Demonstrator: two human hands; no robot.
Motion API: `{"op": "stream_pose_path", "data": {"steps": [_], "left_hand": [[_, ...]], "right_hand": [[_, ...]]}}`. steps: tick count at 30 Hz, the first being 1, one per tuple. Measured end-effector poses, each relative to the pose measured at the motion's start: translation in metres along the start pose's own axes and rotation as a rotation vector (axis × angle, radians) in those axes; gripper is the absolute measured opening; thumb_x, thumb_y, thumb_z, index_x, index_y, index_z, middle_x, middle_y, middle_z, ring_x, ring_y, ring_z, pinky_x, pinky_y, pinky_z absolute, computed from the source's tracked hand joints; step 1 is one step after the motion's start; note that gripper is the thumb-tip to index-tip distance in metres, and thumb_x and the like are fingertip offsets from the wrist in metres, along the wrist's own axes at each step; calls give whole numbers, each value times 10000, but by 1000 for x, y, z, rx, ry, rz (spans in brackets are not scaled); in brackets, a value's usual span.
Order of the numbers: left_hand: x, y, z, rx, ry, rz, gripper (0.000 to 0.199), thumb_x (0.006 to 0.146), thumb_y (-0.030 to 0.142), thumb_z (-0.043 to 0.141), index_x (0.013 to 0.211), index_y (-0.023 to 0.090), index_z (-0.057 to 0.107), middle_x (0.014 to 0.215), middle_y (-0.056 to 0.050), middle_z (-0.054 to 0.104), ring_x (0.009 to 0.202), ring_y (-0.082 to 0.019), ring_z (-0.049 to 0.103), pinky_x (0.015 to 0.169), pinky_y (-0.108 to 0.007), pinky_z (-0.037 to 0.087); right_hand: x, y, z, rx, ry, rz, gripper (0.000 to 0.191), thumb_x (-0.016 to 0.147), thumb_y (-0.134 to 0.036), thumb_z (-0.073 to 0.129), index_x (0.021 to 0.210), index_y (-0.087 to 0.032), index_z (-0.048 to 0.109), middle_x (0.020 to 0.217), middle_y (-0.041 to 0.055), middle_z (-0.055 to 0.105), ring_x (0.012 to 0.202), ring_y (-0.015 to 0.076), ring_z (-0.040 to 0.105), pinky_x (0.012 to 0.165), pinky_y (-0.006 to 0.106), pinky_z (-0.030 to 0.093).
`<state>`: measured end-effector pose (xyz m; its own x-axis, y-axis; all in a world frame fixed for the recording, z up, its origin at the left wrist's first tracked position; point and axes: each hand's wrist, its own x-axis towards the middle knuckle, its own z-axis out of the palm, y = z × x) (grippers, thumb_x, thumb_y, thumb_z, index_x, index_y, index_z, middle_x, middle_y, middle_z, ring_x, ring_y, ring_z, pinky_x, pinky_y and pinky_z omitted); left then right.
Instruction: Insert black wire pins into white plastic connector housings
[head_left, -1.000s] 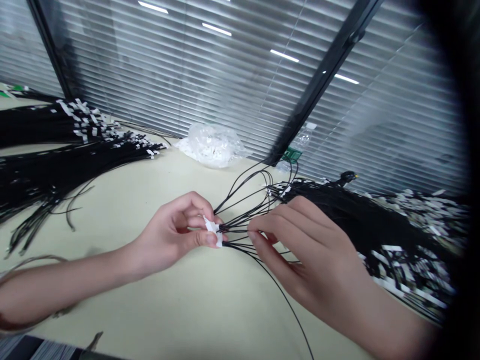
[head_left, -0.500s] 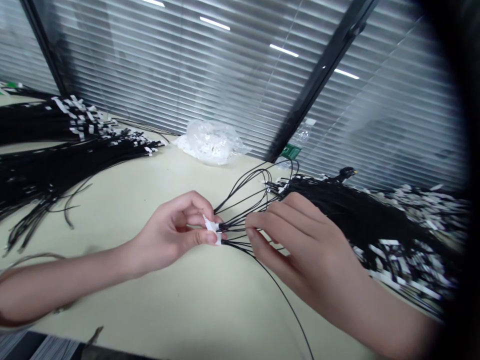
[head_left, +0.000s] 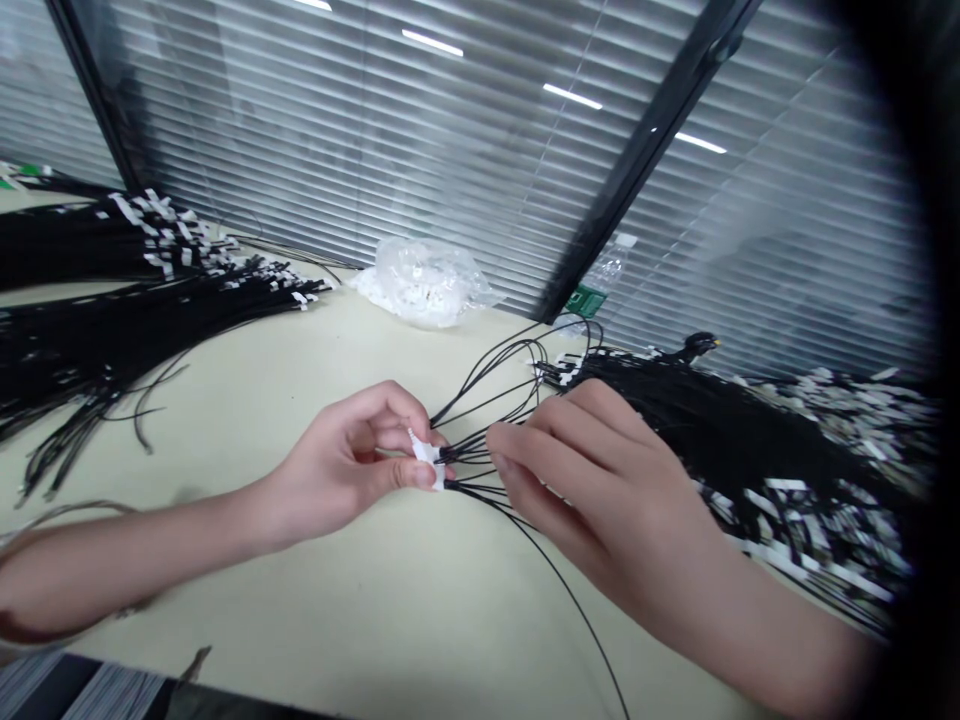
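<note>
Head camera: at the far left, two bundles of black cables (head_left: 135, 335), with small white tips, lie on the pale table (head_left: 300, 600). Right of them, the left hand (head_left: 349, 462) reaches in over the tabletop, its thumb and fingers clamped on a white connector (head_left: 429, 462) — held above the table, near the middle of the view. Beyond it, a clear plastic bag (head_left: 427, 285) with white contents sits by the window blinds (head_left: 450, 150). Thin black wires (head_left: 459, 451) run rightward from the connector, some looping up, one curving down to the bottom edge. A clear bottle with a green label (head_left: 589, 299) stands behind the loops. The right hand (head_left: 615, 480) has thumb and forefinger drawn together at the wires — whether they grip one cannot be told. Farther right lies a pile of black cables with white ends (head_left: 697, 420).
</note>
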<state>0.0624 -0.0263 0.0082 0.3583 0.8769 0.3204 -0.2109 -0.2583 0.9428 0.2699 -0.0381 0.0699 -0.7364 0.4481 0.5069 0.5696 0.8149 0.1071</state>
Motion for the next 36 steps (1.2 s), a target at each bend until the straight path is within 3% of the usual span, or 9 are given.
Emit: {"op": "stream_pose_path", "data": {"steps": [10,36], "left_hand": [[0,1,1,-8,5,13,177,724,87,661,800,135,509,805,-17,662,722,-112,664,651,-194,550],[-3,0,1,8,-16,-34,183,727,117,665,807,140,502,802,-15,629,730,-127,649,669,-238,526]], "right_hand": [[2,0,-1,17,-21,-38,276,738,47,508,916,-157,561,756,24,504,731,122,364,651,277,317],[3,-2,6,73,30,-40,89,832,-92,493,798,-140,560,681,15,524,661,112,395,662,290,314]]}}
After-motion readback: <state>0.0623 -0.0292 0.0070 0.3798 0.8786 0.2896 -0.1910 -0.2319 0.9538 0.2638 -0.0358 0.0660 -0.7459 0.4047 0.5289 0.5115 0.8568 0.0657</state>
